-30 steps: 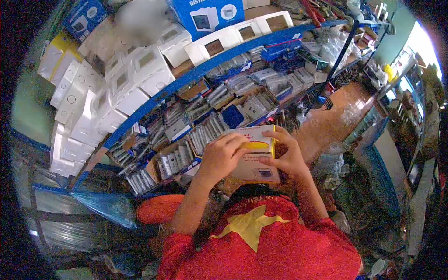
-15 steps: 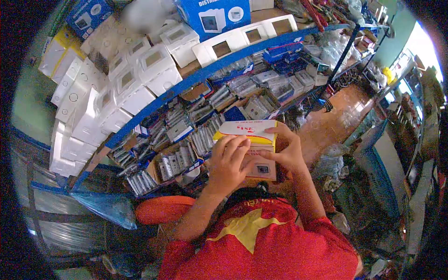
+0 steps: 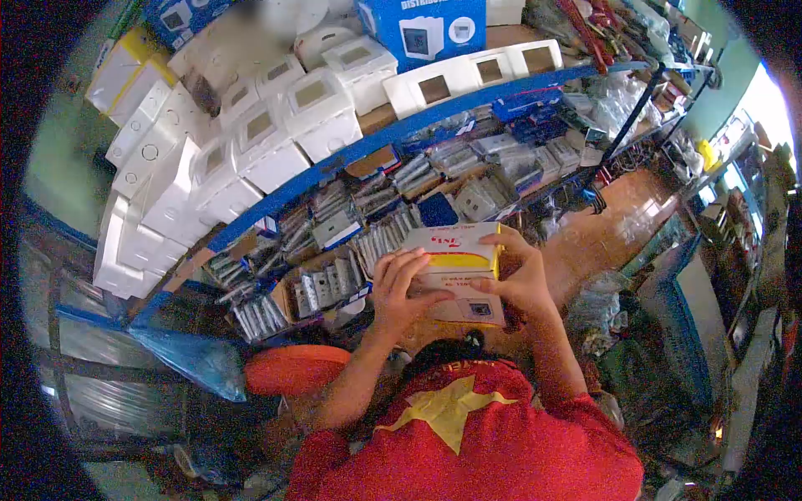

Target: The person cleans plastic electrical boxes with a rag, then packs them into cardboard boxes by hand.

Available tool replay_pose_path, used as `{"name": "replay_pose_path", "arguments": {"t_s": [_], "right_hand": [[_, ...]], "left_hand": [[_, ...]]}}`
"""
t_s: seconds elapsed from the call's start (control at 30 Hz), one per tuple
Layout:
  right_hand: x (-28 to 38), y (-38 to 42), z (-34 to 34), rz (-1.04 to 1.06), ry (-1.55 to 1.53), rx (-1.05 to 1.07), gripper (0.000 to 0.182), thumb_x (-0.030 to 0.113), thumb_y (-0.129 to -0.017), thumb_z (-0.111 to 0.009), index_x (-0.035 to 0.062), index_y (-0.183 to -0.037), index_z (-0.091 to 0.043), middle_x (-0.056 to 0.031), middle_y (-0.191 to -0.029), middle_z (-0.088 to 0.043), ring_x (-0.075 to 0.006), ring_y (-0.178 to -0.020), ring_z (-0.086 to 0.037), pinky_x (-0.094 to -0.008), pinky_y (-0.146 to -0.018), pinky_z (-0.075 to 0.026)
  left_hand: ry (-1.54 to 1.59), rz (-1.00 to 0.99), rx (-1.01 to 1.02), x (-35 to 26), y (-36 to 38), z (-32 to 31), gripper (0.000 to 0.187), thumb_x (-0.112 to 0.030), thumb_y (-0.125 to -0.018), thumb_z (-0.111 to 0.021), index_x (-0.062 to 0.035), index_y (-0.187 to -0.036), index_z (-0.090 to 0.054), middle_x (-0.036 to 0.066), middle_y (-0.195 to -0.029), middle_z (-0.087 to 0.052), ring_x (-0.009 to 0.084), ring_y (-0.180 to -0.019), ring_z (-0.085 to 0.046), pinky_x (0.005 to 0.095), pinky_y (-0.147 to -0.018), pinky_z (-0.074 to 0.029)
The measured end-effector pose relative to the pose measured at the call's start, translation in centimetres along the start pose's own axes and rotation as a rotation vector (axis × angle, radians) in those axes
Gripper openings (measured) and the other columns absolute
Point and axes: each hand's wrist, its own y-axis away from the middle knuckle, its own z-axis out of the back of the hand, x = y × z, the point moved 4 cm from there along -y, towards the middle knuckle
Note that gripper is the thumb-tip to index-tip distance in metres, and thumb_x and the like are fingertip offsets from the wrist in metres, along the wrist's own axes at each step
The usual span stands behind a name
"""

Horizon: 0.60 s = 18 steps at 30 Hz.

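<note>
In front of my chest I hold a white and yellow cardboard box (image 3: 451, 243) with red lettering and a small picture of a dark device on its lower part. My left hand (image 3: 401, 286) presses on its left side, the fingers bent over the edge and the thumb along the front. My right hand (image 3: 518, 280) grips the right side, fingers at the top corner and thumb on the front face. The inside of the box is hidden from view. Behind it are cartons of plastic-wrapped switch plates (image 3: 326, 288) on the lower shelf.
A blue-edged shelf (image 3: 334, 160) curves across in front, bearing white plastic enclosures (image 3: 271, 146) and a blue printed box (image 3: 426, 33). An orange-red round object (image 3: 296, 369) is at lower left, near a blue plastic bag (image 3: 196, 359). Brown floor (image 3: 626, 200) runs off to the right.
The box has tilted, so more of its white top shows, and it sits slightly to the right in view. My left hand's fingers have slid lower on its side. The view has shifted slightly.
</note>
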Motion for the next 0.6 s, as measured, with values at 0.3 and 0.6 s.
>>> {"name": "replay_pose_path", "arguments": {"t_s": [0.3,0.6], "right_hand": [[-0.5,0.3,-1.1,-0.23,-0.339,0.007,0.062,0.013,-0.057,-0.089,0.0015,-0.112,-0.061,-0.0072,-0.104,-0.064,-0.0164,-0.097,-0.06,-0.0316,-0.088,-0.048],[-1.5,0.4,-2.2,-0.206,-0.196,0.072,0.059,0.014,-0.058,-0.09,0.0019,-0.109,-0.063,-0.0079,-0.108,-0.06,-0.017,-0.103,-0.057,-0.0317,-0.092,-0.045]], "left_hand": [[0.715,0.476,0.093,3.7,-0.6,2.5,0.029,-0.007,-0.086,-0.064,-0.0033,-0.113,-0.054,0.016,-0.127,-0.056,0.0238,-0.117,-0.053,0.0351,-0.099,-0.042],[0.298,0.322,0.563,4.4,-2.4,5.0,0.023,-0.014,-0.082,-0.07,-0.0046,-0.101,-0.06,0.012,-0.105,-0.067,0.0245,-0.1,-0.064,0.0359,-0.091,-0.048]]}}
